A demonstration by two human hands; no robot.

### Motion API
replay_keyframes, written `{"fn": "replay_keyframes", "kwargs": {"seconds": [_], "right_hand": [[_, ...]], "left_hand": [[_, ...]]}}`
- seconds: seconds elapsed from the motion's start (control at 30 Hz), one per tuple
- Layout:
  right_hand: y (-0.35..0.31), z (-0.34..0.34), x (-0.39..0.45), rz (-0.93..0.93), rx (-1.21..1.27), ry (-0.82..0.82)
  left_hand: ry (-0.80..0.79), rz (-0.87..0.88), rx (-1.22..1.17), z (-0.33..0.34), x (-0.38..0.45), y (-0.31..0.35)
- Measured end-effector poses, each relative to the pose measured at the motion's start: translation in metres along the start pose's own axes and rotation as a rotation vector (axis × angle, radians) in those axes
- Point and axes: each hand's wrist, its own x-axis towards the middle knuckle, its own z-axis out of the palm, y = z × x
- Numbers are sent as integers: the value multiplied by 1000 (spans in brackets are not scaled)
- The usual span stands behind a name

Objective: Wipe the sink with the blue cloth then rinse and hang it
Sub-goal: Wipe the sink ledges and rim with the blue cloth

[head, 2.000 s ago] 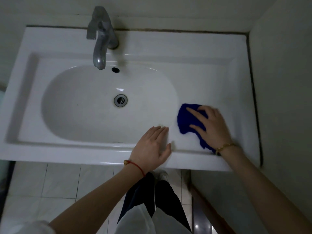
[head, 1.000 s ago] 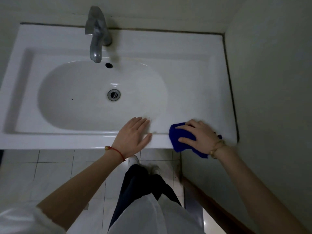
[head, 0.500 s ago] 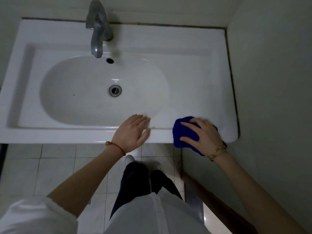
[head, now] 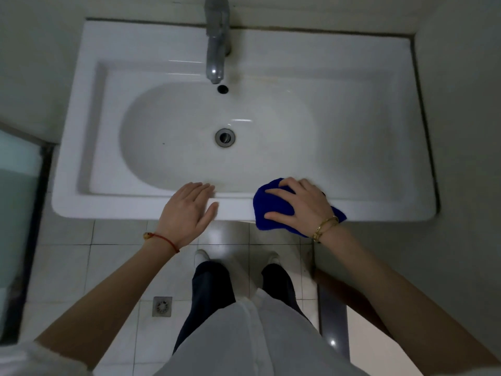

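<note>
White sink point(head: 352, 126) set against back wall, seen from above; oval basin left of centre, flat ledge to the right; metal drain point(head: 225, 137) at basin bottom, small dark overflow hole point(head: 222, 89) above it; chrome tap point(head: 217, 42) at rear edge, spout over back of basin. Blue cloth point(head: 272, 210) bunched on near rim of sink, right of centre, draped over front edge with lower part hanging past it. Right hand point(head: 303, 204) laid on top of cloth, fingers spread and bent over its upper side, thumb along the lower fold; pressing cloth onto rim rather than closed tight around it; slight blur at the fingertips; gold bracelet point(head: 325, 226) at that wrist. Left hand point(head: 189, 210) flat on near rim just left of cloth, apart from it; fingers straight and together, reaching toward basin edge, thumb out to the right; nothing held; red string bracelet point(head: 162, 238) at that wrist. Below sink: pale tiled floor point(head: 81, 267) with square floor drain point(head: 162, 306) left of the legs; dark trousers point(head: 214, 289), pale shoes point(head: 202, 256) just showing under the rim, light garment point(head: 257, 335) in foreground. Grey wall point(head: 461, 158) close on the right, meeting sink's right edge; glass panel point(head: 16, 199) at far left
</note>
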Motion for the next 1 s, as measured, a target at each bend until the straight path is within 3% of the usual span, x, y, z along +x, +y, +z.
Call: {"fn": "replay_keyframes", "kwargs": {"seconds": [0.27,0.57,0.87,1.0], "right_hand": [[-153,27,89,-111,13,3],[-112,26,49,51,86,105],[-232,39,126,-78,49,18],[-230,41,128,-113,92,-12]], "left_hand": [[50,-43,30,-32,-55,-112],[76,0,33,-42,-71,-164],[35,73,-7,-46,-74,-174],[28,78,-25,-51,-79,-183]]}}
